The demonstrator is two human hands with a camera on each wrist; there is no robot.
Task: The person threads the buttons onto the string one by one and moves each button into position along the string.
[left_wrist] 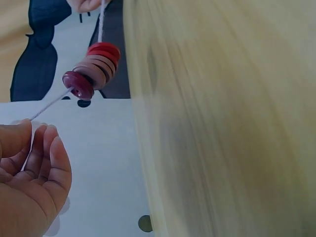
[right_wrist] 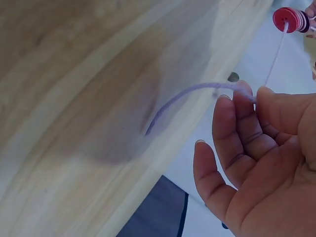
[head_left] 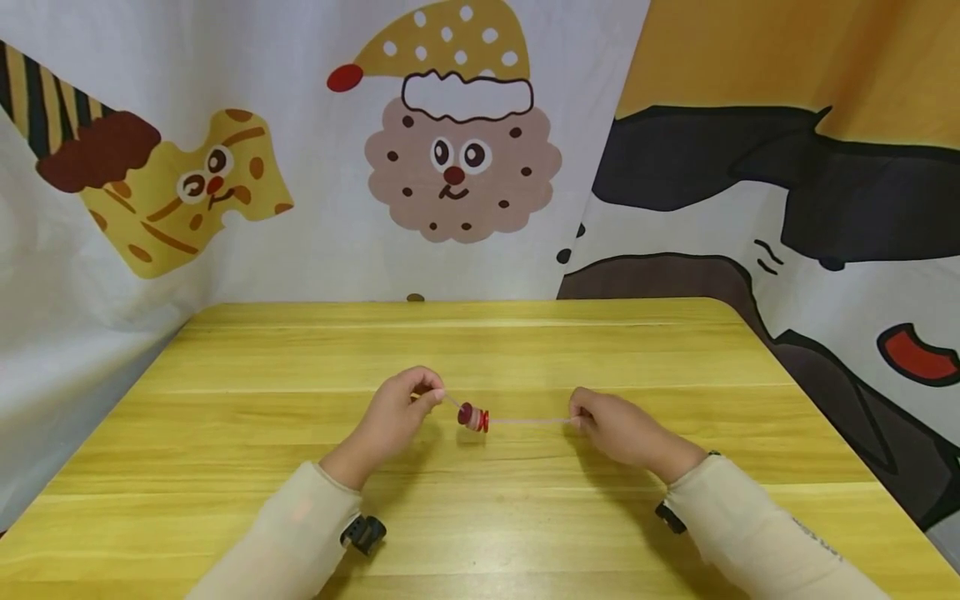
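Observation:
Several buttons in maroon, pink and red are threaded together on a pale string. My left hand pinches the string to the left of the buttons, close to the maroon one. Out to the right, my right hand pinches the other stretch of string between thumb and forefinger. From those fingertips a loose tail of string curves away in the right wrist view. The stack hangs over the table between both hands, its red button facing the right hand.
A wood-grain table spreads under both hands. Behind it hangs a cloth printed with cartoon figures. A small black camera is strapped on the left wrist, and a black device sits at the right one.

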